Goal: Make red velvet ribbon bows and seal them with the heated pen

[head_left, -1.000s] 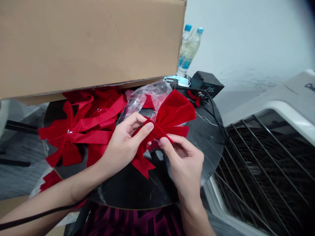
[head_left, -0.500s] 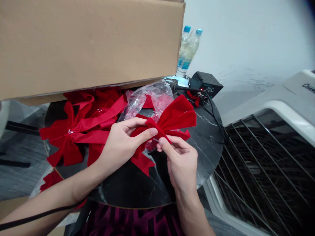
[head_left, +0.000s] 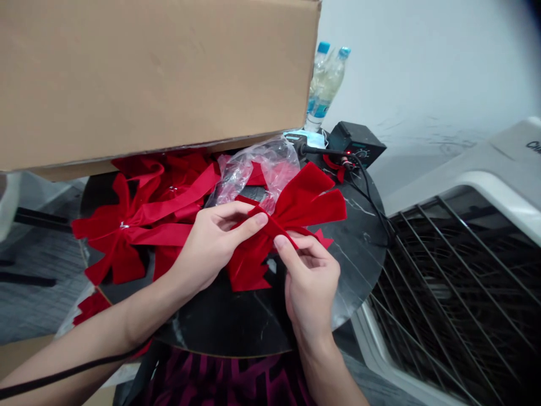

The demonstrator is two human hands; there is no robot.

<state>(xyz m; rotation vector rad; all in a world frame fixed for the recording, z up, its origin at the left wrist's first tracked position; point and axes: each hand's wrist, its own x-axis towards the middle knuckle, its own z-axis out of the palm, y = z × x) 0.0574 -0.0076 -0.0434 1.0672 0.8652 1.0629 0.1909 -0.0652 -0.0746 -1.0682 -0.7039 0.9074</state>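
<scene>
A red velvet bow is held over the front of the round table by both hands. My left hand pinches the band at its middle between thumb and forefinger. On the other end of that band, my right hand is closed, thumb on top. The bow's loops fan out to the upper right, and a notched tail hangs below. More red bows lie piled to the left, one showing a thin whitish tie at its centre. Behind the held bow is a crumpled clear plastic bag with red ribbon in it.
A large cardboard box takes up the back of the black marbled table. Two bottles and a black box with a knob and cables stand behind right. A grilled fan unit is at the right.
The band has been shifted slightly between my fingers, and the bow's loops have spread a little further right. Its lower tail has swung and now hangs more level. Both hands keep their grip.
</scene>
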